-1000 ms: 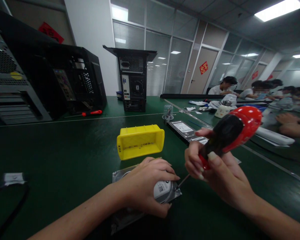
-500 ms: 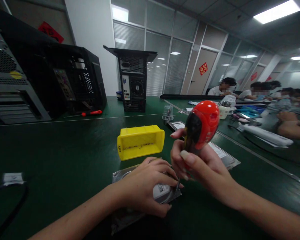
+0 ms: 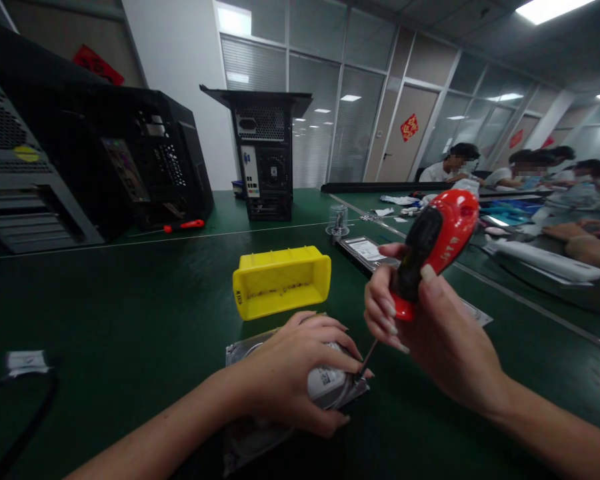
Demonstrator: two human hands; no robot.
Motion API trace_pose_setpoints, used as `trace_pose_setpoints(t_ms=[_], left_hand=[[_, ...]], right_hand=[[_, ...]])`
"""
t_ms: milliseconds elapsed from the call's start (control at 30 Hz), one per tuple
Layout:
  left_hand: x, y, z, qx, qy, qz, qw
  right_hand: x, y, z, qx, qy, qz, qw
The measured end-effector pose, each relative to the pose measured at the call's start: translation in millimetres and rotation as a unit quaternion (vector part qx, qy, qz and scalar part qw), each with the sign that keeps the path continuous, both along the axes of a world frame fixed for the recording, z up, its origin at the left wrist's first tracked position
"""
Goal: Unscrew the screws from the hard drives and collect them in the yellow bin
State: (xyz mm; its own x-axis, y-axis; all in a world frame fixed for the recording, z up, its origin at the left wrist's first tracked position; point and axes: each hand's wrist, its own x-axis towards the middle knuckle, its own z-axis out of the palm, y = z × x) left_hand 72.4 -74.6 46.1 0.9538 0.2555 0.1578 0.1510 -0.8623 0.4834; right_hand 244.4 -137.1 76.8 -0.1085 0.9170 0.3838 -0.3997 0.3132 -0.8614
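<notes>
A hard drive (image 3: 330,385) with a silver cover lies on the green table below the yellow bin. My left hand (image 3: 300,373) is laid over it, fingers curved and gripping it, hiding much of the cover. In my right hand (image 3: 430,327) is a screwdriver (image 3: 443,230) with a thick red and black handle. Its handle leans up and to the right, and its thin shaft runs down to the drive's right corner. The tip is beside my left fingertips; whether it sits in a screw I cannot tell.
A yellow bin (image 3: 280,283) with small screws stands beyond the drive. Another hard drive (image 3: 367,252) and a clear cup (image 3: 338,220) are behind my right hand. Computer cases (image 3: 265,157) and a second red screwdriver (image 3: 185,226) stand farther back. People sit at the right.
My right hand has moved right, and the screwdriver handle has tilted further right, showing more of the shaft. My left hand stays on the hard drive.
</notes>
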Motion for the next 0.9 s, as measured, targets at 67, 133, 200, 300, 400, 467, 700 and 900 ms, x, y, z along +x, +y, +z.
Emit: trace_pose_setpoints(t_ms=[67,133,200,300,400,467,700,900], left_hand=[[0.3,0.2,0.1,-0.002,0.002,0.001,1.000],[0.5,0.3,0.0,-0.002,0.000,-0.001,1.000],[0.5,0.3,-0.2,0.000,-0.004,-0.002,1.000],[0.1,0.5,-0.8,-0.002,-0.004,-0.002,1.000],[-0.3,0.6,-1.1,-0.005,-0.002,-0.003,1.000],[-0.5,0.4,-0.9,-0.008,-0.002,-0.001,1.000],[-1.5,-0.5,0.2,-0.006,-0.001,0.001,1.000],[-1.5,-0.2,-0.7,0.001,-0.001,-0.004,1.000]], right_hand=[[0.5,0.0,-0.9,0.005,-0.004,0.002,1.000],[1.1,-0.3,-1.4,0.009,-0.007,0.006,1.000],[1.9,-0.5,-1.6,0.013,-0.008,0.011,1.000],[2.7,-0.9,-1.7,0.014,-0.008,0.017,1.000],[2.6,-1.7,-1.7,0.015,-0.008,0.022,1.000],[2.1,-2.2,-1.8,0.019,-0.008,0.023,1.000],[1.6,-2.1,-0.7,0.020,-0.016,0.026,0.999],[1.6,-1.9,-1.4,0.020,-0.014,0.030,0.999]])
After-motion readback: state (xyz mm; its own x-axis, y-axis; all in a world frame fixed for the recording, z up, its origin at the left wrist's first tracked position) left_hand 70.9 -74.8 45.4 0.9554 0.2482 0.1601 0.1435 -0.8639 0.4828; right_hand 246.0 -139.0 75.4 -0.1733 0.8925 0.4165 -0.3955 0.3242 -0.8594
